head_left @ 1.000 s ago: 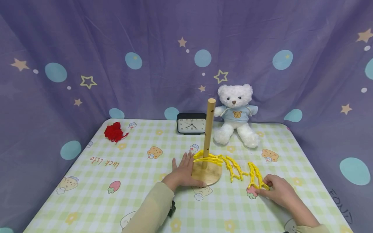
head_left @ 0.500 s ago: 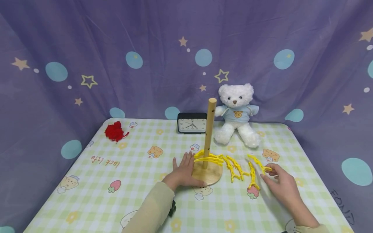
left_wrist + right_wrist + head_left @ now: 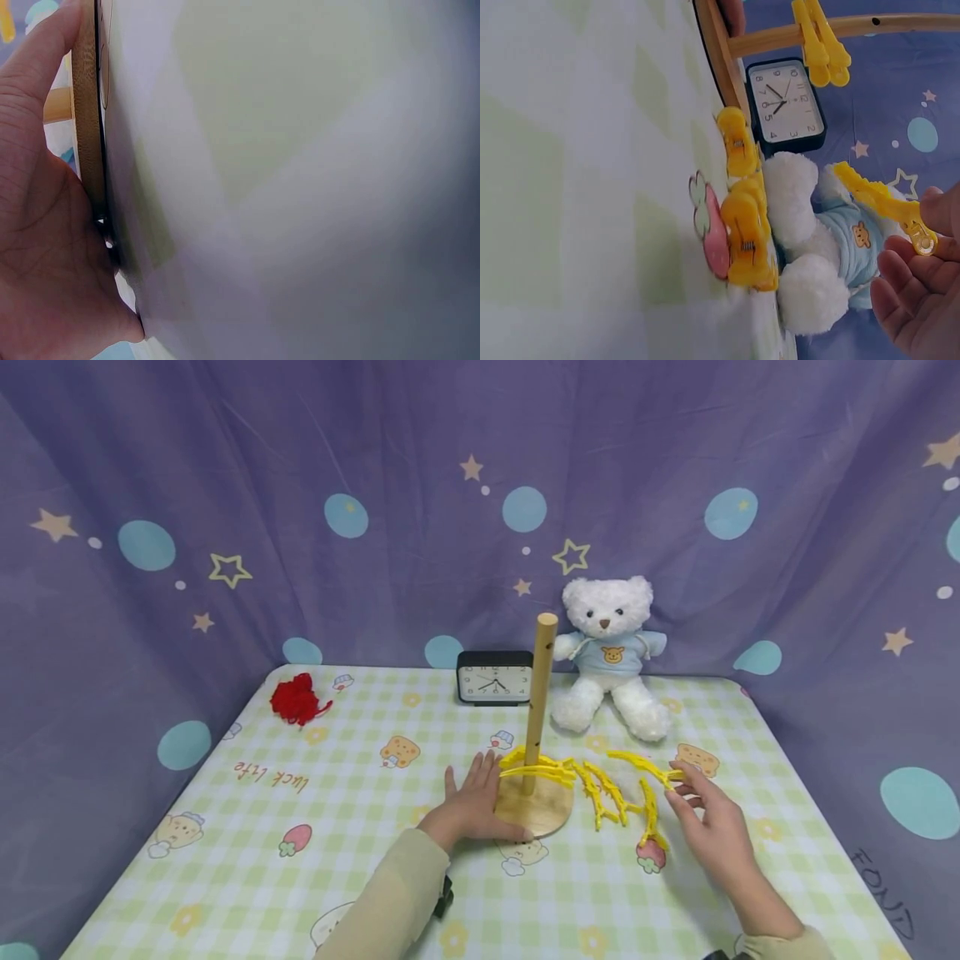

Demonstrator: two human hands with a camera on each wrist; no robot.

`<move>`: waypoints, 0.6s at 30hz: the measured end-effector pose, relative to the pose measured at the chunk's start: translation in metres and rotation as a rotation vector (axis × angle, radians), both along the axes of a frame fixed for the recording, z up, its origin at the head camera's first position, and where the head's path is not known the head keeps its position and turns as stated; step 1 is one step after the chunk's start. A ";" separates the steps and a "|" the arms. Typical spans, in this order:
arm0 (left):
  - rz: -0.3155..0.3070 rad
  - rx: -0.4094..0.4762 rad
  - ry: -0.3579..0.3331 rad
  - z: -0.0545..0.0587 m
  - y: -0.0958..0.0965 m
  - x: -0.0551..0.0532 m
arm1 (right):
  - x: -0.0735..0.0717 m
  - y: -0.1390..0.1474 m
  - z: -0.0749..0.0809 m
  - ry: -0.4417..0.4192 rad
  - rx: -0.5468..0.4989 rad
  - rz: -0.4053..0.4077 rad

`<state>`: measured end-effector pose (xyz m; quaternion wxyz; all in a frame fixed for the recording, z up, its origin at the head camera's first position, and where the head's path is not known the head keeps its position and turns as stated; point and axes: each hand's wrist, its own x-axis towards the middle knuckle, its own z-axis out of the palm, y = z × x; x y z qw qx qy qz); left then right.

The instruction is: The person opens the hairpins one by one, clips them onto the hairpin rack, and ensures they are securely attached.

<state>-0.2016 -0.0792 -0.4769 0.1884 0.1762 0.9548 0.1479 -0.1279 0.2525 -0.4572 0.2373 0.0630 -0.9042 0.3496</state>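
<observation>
A wooden stand has a round base (image 3: 542, 817) and an upright post (image 3: 538, 693). Low around the post sit yellow plastic clips (image 3: 551, 772). My left hand (image 3: 468, 810) rests against the base's left side with fingers spread, thumb along its front rim. My right hand (image 3: 712, 827) pinches one end of a long yellow spring clip (image 3: 877, 196) between thumb and fingers. This clip is raised off the table, its long end pointing left towards the post. Under it, several more clips (image 3: 650, 814) lie on the cloth to the right of the base.
Behind the stand, a black-framed alarm clock (image 3: 493, 681) stands near the back edge. A white teddy bear (image 3: 609, 652) in a blue shirt sits beside it. Red yarn (image 3: 297, 700) lies at the back left. The checked tablecloth (image 3: 360, 793) reaches up to a purple curtain (image 3: 420, 568).
My right hand has lifted one yellow clip from the rightmost group and carried it up and to the left, turning it towards the post. The left hand has stayed on the base.
</observation>
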 end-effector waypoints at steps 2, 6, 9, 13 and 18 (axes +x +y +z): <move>0.003 -0.007 -0.011 -0.001 0.000 -0.001 | -0.001 -0.003 0.002 -0.001 -0.025 0.015; 0.005 -0.004 -0.015 -0.003 0.000 -0.001 | -0.004 -0.007 0.001 -0.003 -0.063 0.051; 0.000 -0.001 -0.005 -0.001 0.000 0.000 | -0.007 -0.010 0.001 0.001 -0.085 0.081; -0.003 -0.008 -0.004 0.001 0.000 0.000 | -0.009 -0.017 0.003 0.017 -0.124 0.133; -0.001 -0.007 -0.008 0.001 0.000 0.000 | -0.011 -0.026 0.006 0.035 -0.139 0.164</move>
